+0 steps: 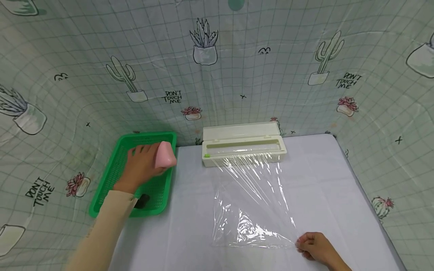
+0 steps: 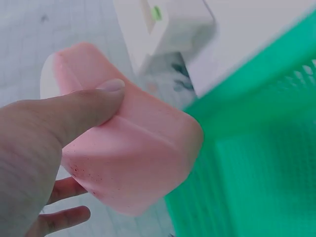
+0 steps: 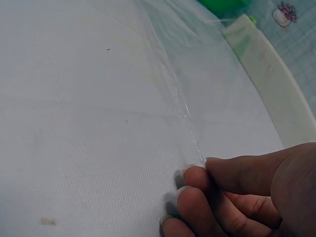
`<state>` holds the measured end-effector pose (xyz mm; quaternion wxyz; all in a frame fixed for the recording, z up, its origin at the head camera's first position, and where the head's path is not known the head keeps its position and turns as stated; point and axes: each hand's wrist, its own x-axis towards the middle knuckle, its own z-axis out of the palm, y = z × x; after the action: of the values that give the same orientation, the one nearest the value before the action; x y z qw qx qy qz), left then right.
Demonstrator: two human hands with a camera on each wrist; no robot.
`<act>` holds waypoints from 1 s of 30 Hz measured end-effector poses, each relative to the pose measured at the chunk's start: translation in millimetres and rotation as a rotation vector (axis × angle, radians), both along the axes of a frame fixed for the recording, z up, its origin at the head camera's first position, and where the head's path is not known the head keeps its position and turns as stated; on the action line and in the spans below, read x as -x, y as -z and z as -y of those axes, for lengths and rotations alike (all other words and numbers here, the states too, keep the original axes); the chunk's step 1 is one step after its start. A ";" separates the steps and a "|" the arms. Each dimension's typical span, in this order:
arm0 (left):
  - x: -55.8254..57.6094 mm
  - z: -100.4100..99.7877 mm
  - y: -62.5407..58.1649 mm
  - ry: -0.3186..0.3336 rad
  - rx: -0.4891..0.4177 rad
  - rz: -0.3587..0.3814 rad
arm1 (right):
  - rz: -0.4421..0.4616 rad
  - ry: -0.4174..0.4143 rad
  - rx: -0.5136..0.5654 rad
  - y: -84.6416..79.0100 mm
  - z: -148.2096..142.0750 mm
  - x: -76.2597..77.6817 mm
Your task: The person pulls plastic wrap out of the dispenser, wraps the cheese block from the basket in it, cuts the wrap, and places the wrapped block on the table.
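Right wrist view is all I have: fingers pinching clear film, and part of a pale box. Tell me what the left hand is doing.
Observer: The left hand grips a pink object.

Operator: Report whether that box is open or closed.

Observer: Open; the pale box has its lid tipped back on the far side.

Operator: Now give me the green basket's contents.

Observer: A dark item lies in the green basket, partly hidden by the sleeve.

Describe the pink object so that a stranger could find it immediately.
On the left of the white table is a green basket. In the head view, against its right rim, the left hand grips the pink object. Its pale pink colour sets it apart from the dark item in the basket.
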<state>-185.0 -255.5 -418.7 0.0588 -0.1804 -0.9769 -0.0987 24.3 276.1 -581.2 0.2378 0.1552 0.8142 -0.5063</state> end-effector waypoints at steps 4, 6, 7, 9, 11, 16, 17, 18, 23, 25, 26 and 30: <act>-5.5 -18.1 -5.8 0.020 0.003 -0.011 | -0.003 0.004 -0.003 2.7 -0.2 0.3; -7.6 -25.8 -6.9 0.027 0.001 -0.008 | -0.007 -0.009 0.001 3.4 -0.7 0.4; -8.3 -29.4 -7.1 0.031 0.005 -0.010 | -0.010 -0.017 0.005 3.8 -1.1 0.5; -9.9 -36.9 -7.0 0.044 0.014 -0.021 | -0.016 -0.034 0.015 4.0 -1.9 0.8; -10.8 -44.6 -5.7 0.060 0.022 -0.034 | -0.020 -0.045 0.022 3.9 -2.7 0.8; -12.9 -63.6 -0.2 0.105 0.049 -0.090 | -0.027 -0.058 0.034 3.3 -3.6 0.7; -13.4 -67.1 1.1 0.112 0.055 -0.100 | -0.028 -0.058 0.036 3.3 -3.6 0.7; -13.9 -70.6 2.3 0.119 0.061 -0.108 | -0.028 -0.059 0.037 3.4 -3.5 0.7; -16.8 -86.3 9.1 0.154 0.072 -0.131 | -0.023 -0.059 0.035 4.7 -3.3 1.1; -18.1 -92.1 12.8 0.171 0.075 -0.143 | -0.023 -0.059 0.031 4.8 -3.5 1.0; -18.8 -94.9 15.0 0.178 0.076 -0.150 | -0.025 -0.058 0.028 4.7 -3.6 0.9; -22.7 -106.5 23.9 0.206 0.094 -0.159 | -0.028 -0.057 0.010 3.8 -3.3 0.5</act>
<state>-162.4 -149.0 -442.7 0.1172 -0.2895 -0.9489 -0.0438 23.9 279.5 -585.0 0.2414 0.1237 0.8191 -0.5055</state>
